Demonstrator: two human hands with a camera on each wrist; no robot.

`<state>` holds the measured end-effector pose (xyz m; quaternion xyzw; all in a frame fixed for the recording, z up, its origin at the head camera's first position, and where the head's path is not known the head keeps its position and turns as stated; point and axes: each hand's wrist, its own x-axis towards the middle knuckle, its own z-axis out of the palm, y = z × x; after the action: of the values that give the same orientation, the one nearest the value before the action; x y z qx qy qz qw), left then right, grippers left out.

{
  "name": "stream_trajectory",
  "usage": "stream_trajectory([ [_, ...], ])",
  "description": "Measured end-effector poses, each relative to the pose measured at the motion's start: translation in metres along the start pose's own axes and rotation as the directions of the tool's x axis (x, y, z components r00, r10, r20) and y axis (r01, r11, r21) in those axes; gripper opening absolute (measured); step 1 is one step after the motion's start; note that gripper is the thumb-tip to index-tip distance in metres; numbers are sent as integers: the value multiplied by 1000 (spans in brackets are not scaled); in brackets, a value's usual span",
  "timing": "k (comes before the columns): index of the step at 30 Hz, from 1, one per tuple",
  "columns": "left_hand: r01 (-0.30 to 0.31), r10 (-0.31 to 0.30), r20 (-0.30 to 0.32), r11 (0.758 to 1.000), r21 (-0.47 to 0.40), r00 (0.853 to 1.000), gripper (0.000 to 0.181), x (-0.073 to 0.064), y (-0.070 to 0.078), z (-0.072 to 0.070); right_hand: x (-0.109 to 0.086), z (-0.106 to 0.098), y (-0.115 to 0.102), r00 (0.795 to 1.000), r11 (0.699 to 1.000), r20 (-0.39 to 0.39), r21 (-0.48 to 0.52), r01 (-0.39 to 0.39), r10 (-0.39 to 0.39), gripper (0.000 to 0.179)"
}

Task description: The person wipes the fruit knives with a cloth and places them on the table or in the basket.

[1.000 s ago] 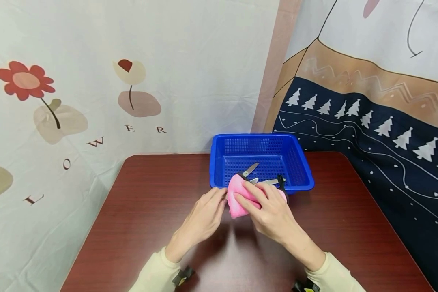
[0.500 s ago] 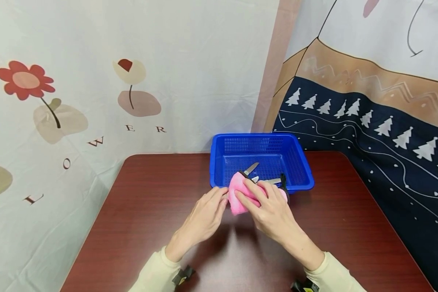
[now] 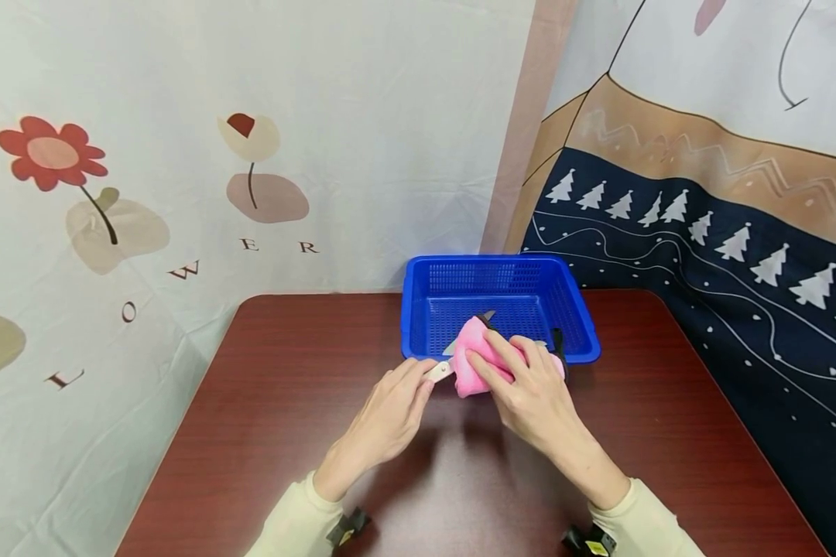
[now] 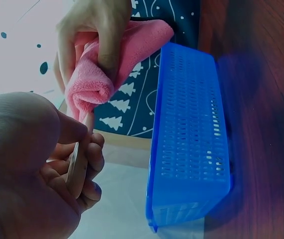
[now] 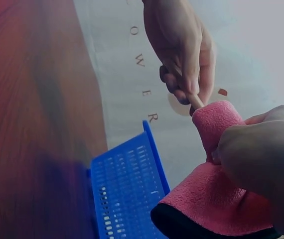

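Note:
My left hand (image 3: 385,414) holds the pale handle (image 4: 78,167) of what looks like a knife, with the thumb on top and fingers curled under it. A pink cloth (image 3: 475,362) with a dark underside (image 5: 182,224) is wrapped around the rest, so the blade is hidden. My right hand (image 3: 532,391) pinches the cloth around it from the right. Both hands are above the near rim of a blue basket (image 3: 585,309). Inside the basket, a metal blade (image 3: 488,316) shows partly behind the cloth.
The basket stands at the far edge of a dark red-brown table (image 3: 306,348), against a printed wall cloth (image 3: 362,155). A navy hanging with white trees (image 3: 669,247) covers the right side.
My right hand has slid the pink cloth to the right, away from the left hand. More of the pale handle now shows. My left hand has stayed nearly in place.

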<state>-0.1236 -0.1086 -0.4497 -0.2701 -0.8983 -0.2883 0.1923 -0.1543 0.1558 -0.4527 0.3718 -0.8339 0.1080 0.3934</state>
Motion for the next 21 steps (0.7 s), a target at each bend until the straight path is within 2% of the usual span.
stream_trajectory([
  [5,7,-7,13,1000,1,1000,25,-1,-1,1,-3,-3,6,999,999,46,-12,-29,30,38],
  [8,9,-9,18,1000,2,1000,25,-2,-1,1,-5,-5,10,997,999,58,-16,-48,48,47],
  [11,7,-7,20,1000,3,1000,25,-2,-2,1,-6,-6,15,997,998,53,-24,-63,64,55],
  [21,-6,7,47,1000,-18,999,27,-5,-5,-1,-13,-12,35,994,994,15,-28,-108,109,52],
])
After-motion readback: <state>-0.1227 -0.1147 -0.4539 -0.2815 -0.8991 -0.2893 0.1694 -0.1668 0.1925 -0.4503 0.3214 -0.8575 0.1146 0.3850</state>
